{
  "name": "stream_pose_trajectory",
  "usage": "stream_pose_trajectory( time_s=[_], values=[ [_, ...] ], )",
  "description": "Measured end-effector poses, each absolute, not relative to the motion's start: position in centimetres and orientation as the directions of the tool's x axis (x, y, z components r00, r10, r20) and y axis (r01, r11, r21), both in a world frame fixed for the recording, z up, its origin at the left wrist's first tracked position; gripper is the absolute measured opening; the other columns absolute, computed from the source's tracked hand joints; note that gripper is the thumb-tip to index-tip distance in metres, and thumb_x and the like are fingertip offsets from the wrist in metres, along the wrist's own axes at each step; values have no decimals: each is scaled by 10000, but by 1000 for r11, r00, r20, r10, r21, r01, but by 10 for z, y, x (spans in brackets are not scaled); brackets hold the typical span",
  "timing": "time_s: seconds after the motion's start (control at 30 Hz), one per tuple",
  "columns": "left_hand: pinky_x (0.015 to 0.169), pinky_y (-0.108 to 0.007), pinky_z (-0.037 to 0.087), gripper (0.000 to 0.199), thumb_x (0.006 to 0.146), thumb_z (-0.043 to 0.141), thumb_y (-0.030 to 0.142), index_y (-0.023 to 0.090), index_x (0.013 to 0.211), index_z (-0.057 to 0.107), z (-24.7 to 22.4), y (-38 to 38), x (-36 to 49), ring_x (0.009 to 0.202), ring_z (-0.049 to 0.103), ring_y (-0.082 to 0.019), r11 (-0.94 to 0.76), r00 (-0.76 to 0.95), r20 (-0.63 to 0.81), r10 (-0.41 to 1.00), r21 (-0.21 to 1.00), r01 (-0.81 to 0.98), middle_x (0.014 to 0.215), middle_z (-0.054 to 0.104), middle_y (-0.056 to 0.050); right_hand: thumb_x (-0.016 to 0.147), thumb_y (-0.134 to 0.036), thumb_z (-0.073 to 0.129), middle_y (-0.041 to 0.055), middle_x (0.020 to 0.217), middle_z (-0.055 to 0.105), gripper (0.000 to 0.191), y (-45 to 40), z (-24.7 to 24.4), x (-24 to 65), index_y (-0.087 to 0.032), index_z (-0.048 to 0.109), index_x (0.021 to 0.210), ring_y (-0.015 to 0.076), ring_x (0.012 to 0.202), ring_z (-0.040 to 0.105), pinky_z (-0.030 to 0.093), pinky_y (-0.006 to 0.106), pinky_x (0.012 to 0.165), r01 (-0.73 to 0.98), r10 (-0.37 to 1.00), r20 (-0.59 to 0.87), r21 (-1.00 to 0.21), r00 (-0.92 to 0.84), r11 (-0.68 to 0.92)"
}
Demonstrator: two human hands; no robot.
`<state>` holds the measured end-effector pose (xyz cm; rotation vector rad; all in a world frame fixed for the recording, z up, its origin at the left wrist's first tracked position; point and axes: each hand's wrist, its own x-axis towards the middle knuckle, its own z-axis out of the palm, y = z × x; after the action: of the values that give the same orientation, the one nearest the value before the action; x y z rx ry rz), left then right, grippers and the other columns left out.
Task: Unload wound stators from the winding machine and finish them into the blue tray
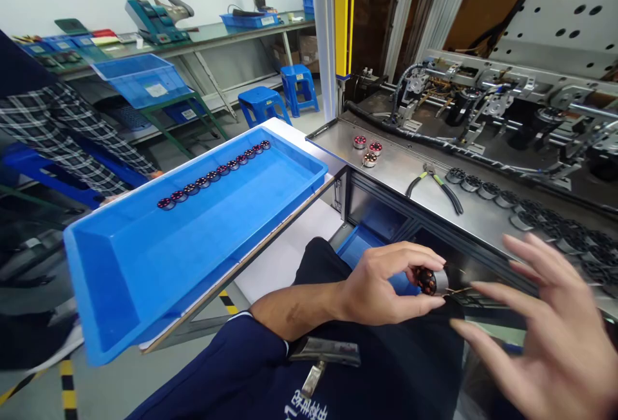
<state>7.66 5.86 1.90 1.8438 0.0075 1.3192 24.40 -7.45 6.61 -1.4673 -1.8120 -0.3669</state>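
My left hand (379, 285) grips a small round motor (436, 281) between thumb and fingers, above my lap. Copper windings show on the motor's left face, a silver ring surrounds its right part, and thin wires stick out to the right. Close by on the right, my right hand (555, 323) is slightly blurred, its fingers spread and nothing in them. Beyond it, on the metal bench, stand rows of dark round motor parts (490, 190). Pliers (432, 183) with green and black handles lie on the bench, left of these rows.
A blue tray (232, 249) at left holds a diagonal row of small motors (212, 176). Three more motors (374, 148) stand on the metal bench (396, 172). Machine fixtures (497, 101) line its back. Blue stools (263, 103) and a person in checked trousers (72, 130) are farther off.
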Motion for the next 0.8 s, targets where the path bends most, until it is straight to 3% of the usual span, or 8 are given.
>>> stream_pose_trajectory(
  time_s=[0.07,0.17,0.3,0.4,0.5,0.57,0.7,0.8],
  values=[
    [755,-230,617,350,755,830,220,103,1059,703,20,58,75,979,747,-202,-634,463,764,450,638,-437,1093,771,-164,912,-177,654,121,1494,479,135,-65,76,239,-213,648,1042,371,1440,405,370,523,1158,919,716,670,-127,-199,374],
    [744,-238,606,377,728,852,221,93,1052,709,18,58,72,904,747,-184,-462,534,664,523,748,-477,1113,760,-173,934,-108,581,112,1479,496,128,-60,80,239,-202,653,983,311,1433,429,348,447,1187,892,714,644,-108,-275,440],
    [728,-259,578,464,695,878,254,105,1094,697,14,61,66,807,728,-150,23,707,362,607,882,-471,1092,752,-163,959,-205,583,61,1439,558,106,-55,76,261,-240,680,987,253,1359,524,403,365,1136,869,734,611,-146,-296,472],
    [757,-273,562,510,656,908,278,103,1090,704,13,63,62,802,712,-144,137,707,240,665,892,-432,1019,758,-143,970,-423,596,43,1336,643,198,-23,77,287,-248,687,990,208,1185,646,470,300,1026,904,792,593,-246,-145,350],
    [768,-276,559,546,610,936,302,101,1071,722,14,62,59,785,696,-134,122,646,221,730,888,-443,984,755,-127,930,-685,460,162,1289,656,613,37,79,302,-152,665,1154,289,1106,667,486,387,985,943,839,476,-311,265,-121],
    [765,-271,552,586,570,955,316,99,1066,731,14,61,56,771,686,-126,117,612,215,761,882,-456,962,750,-115,910,-730,413,291,1256,637,807,80,76,302,-38,615,1272,387,1147,636,469,481,969,915,855,350,-270,382,-299],
    [752,-269,521,656,512,974,358,87,1064,745,11,62,46,731,653,-112,111,549,183,815,882,-458,861,729,-78,806,-838,468,465,1154,580,1060,137,59,294,59,533,1366,576,1132,590,453,631,799,851,835,184,-204,518,-483],
    [747,-271,505,718,456,984,397,88,1060,750,7,70,38,717,633,-105,138,512,132,849,879,-456,816,708,-54,797,-710,571,517,1023,570,973,153,46,304,138,573,1275,607,1050,614,449,612,697,840,823,174,-163,540,-517]
  ],
)
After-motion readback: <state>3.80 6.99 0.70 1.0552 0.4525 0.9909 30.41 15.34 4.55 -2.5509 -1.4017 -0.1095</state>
